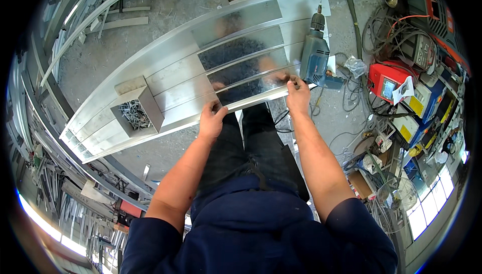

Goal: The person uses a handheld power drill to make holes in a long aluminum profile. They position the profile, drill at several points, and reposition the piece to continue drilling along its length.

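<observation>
A long silvery metal panel [175, 77], made of several slats, lies in front of me. Along its near edge runs a narrow metal rim [258, 96]. My left hand [213, 119] is closed on this rim near the middle, fingers curled and thumb along the edge. Farther right, my right hand [298, 94] pinches the same edge, thumb and fingers together. Just beyond it a blue-grey power drill [315, 57] lies on the panel's right end, bit pointing away. An open metal box [154, 112] holding many small metal fasteners [134, 115] rests on the left part.
Metal profiles and offcuts [45, 178] are piled at the left. At the right stand a red machine with a screen [384, 82], coiled cables [381, 35] and a wire-caged fan [398, 193]. A thick hose [353, 13] crosses the concrete floor [178, 20].
</observation>
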Tool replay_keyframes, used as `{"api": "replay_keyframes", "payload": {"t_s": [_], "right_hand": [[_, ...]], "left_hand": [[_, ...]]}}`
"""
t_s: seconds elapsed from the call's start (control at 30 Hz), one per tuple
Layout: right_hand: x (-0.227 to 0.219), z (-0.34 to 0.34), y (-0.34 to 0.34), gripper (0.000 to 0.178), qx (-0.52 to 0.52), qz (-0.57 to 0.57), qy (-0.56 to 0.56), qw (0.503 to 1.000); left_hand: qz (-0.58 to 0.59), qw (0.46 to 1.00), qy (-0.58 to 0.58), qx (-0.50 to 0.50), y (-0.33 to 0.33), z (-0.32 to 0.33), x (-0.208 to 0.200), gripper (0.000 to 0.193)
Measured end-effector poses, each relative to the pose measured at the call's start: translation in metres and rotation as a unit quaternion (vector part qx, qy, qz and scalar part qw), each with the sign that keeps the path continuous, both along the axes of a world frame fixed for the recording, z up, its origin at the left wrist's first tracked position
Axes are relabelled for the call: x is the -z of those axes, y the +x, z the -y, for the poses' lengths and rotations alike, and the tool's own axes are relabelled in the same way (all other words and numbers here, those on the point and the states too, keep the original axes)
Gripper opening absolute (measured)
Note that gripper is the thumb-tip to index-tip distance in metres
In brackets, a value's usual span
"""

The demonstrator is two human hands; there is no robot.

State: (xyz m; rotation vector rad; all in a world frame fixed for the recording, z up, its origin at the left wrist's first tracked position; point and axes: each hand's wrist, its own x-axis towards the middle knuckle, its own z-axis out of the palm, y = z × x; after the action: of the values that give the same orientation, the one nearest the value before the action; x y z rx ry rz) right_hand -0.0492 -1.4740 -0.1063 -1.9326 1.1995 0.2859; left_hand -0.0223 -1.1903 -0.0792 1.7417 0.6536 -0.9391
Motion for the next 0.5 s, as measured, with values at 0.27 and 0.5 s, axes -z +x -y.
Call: {"api": "replay_keyframes", "payload": {"t_s": [0.27, 0.5], "right_hand": [[0.007, 0.003, -0.005, 0.023, 0.016, 0.002, 0.000, 1.000], [0.005, 0.003, -0.002, 0.024, 0.014, -0.011, -0.007, 1.000]], "left_hand": [[0.009, 1.000, -0.021, -0.004, -0.001, -0.002, 0.001, 0.046], [0.026, 1.000, 0.003, 0.018, -0.002, -0.003, 0.007, 0.043]]}}
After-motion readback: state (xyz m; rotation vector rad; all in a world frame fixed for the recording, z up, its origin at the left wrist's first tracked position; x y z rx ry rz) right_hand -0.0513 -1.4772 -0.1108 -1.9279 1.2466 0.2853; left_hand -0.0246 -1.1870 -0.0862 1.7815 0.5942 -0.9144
